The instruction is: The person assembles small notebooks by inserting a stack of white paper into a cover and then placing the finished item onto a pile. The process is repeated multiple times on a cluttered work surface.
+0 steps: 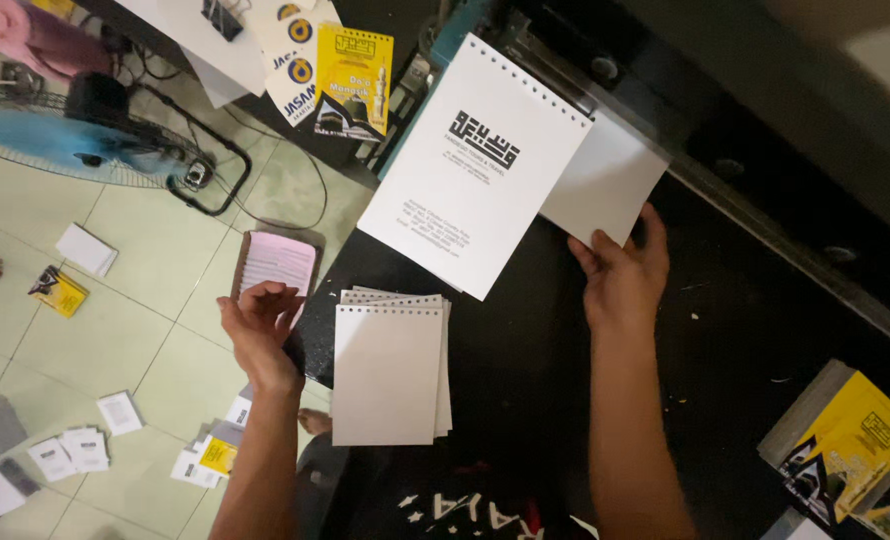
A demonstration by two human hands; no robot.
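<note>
Holding a plain white sheet (605,185) with the right hand (620,275), thumb on top and fingers pinching its near edge; the sheet's left part lying hidden under a white punched cover (475,165) with a black emblem. Resting this cover tilted on the black table (725,340), its punched edge pointing far right toward the dark binding machine (665,60). Hovering the left hand (260,320) over the table's left edge, fingers loosely curled and gripping nothing, just beside a pink paper stack (280,262) hanging partly past that edge. Lying between the two forearms, a stack of punched grey boards (390,370), holes along the far side, lower sheets fanning out slightly at the far and right edges. Leaving wide bare table to the right of the right forearm, up to yellow booklets (850,440) at the near right corner, cut off by the frame. Showing pale tiled floor (145,270) on the left, with small white card piles (70,450) scattered and a blue fan (75,135) lying far left, partly cut off. Leaning at the far edge, a yellow booklet (353,80) and white papers. Impossible to make out the binding machine's details in the darkness.
</note>
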